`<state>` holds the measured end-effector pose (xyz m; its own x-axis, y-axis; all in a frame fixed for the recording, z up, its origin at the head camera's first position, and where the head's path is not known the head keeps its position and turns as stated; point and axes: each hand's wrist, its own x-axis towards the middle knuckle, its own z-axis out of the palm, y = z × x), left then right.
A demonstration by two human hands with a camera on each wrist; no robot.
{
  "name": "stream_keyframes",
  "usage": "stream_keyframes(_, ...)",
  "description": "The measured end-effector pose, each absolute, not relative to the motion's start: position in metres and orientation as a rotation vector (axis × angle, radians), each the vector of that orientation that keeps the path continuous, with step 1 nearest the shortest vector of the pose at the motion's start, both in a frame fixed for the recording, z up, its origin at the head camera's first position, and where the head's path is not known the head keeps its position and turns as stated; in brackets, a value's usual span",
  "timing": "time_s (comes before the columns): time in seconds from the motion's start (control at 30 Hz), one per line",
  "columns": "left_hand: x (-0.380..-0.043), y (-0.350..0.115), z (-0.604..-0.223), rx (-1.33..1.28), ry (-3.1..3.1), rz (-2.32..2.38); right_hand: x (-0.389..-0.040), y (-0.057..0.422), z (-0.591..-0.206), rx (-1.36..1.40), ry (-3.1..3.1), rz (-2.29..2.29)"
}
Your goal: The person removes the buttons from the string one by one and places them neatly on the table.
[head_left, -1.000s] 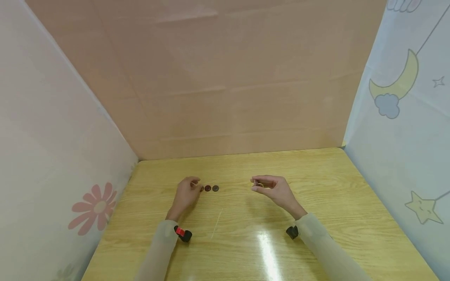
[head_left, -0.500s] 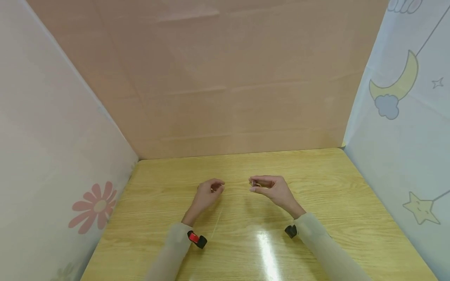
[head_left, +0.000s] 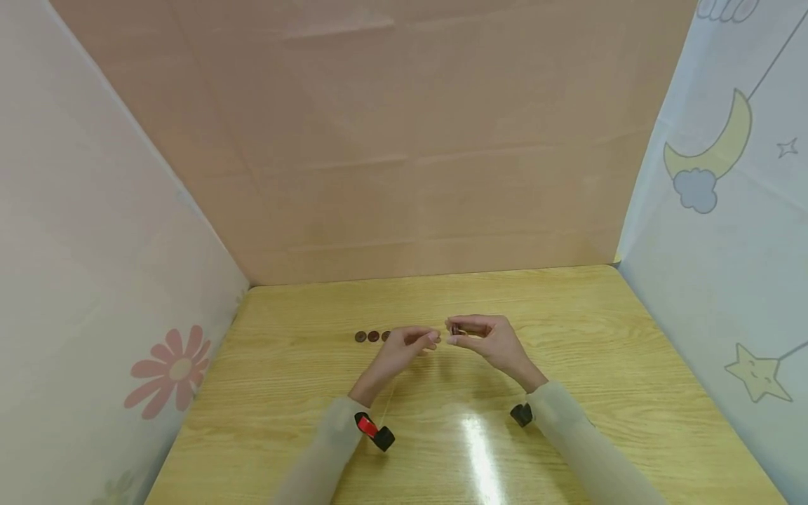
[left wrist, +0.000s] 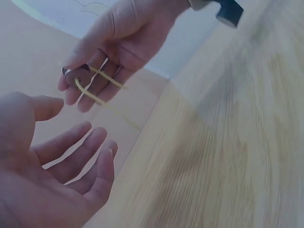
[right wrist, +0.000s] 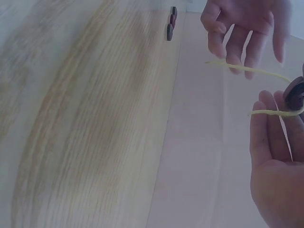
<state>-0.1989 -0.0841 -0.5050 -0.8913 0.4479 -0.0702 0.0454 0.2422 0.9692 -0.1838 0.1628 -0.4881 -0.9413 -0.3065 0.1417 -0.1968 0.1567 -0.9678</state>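
My right hand (head_left: 496, 345) pinches dark brown buttons (right wrist: 293, 95) between thumb and fingers, above the table. A yellow cord (left wrist: 97, 99) runs through a button hole, and its two ends stick out loose, as the right wrist view also shows. Just to the left is my left hand (head_left: 404, 348), thumb and fingers apart with nothing between them in the left wrist view (left wrist: 71, 166). Its fingertips are close to the cord and the right fingertips. Behind the left hand, a row of dark round buttons (head_left: 374, 337) lies on the table, the rightmost partly hidden by that hand.
The wood-grain table (head_left: 303, 393) meets a tan sheet (head_left: 410, 175) at the back. Pale patterned walls (head_left: 713, 280) stand at both sides. A thin pale line (head_left: 388, 403) shows on the tabletop beside the left wrist. Each wrist wears a small black camera (head_left: 383, 438).
My left hand has moved right from the row of buttons to beside the right hand, uncovering the left end of the row. The right hand has stayed nearly still, holding its buttons.
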Motion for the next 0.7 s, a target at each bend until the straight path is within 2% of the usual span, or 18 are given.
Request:
stream_keyframes(0.27,-0.198,-0.069,-0.506,0.324,1.858,1.848,-0.184,0.163,-0.489,-0.518,2.358,-1.892)
stream_keyframes(0.7,-0.200,-0.061,-0.507,0.250,1.694,1.896,-0.184,0.162,-0.492,-0.564,2.370,-1.874)
